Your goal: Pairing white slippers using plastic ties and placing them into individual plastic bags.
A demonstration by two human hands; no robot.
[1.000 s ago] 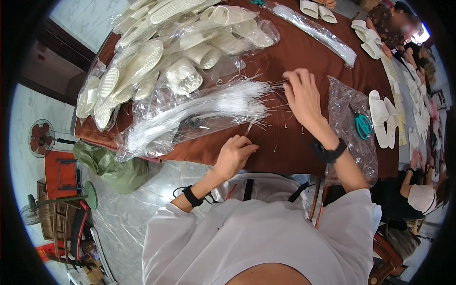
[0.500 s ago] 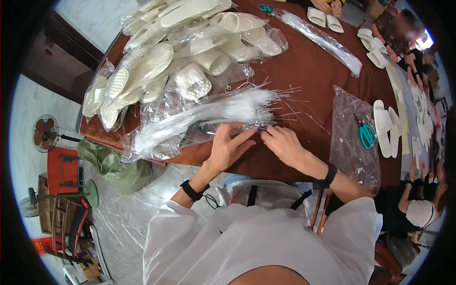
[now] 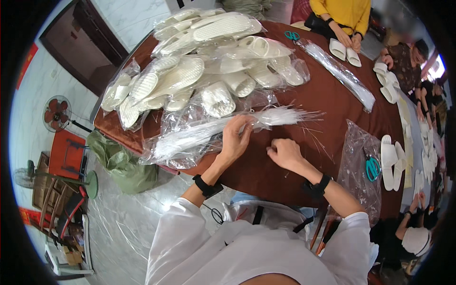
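Note:
A long bundle of thin white plastic strands (image 3: 190,138) lies slantwise on the table, partly inside a clear plastic bag, its loose ends fanned out to the right. My left hand (image 3: 233,139) is closed round the bundle near that fanned end, the fingertips partly hidden behind it. Just right of it, my right hand (image 3: 286,154) hovers over the brown cloth (image 3: 266,178), apart from the bundle. Its fingers are curled in, and whatever they hold, if anything, is hidden. Behind the bundle rises a heap of cream slippers (image 3: 180,76) in clear bags.
To the right lie a clear plastic bag (image 3: 354,175), teal-handled scissors (image 3: 373,168) and a pair of white slippers (image 3: 392,164). Farther back are a second strand bundle (image 3: 339,73) and more teal scissors (image 3: 291,35). Across the table a person in yellow (image 3: 342,19) handles slippers.
My left hand has moved up onto the strand bundle and closed round it, gathering the strands narrower. The right hand has drawn apart from the left. The whole view has shifted.

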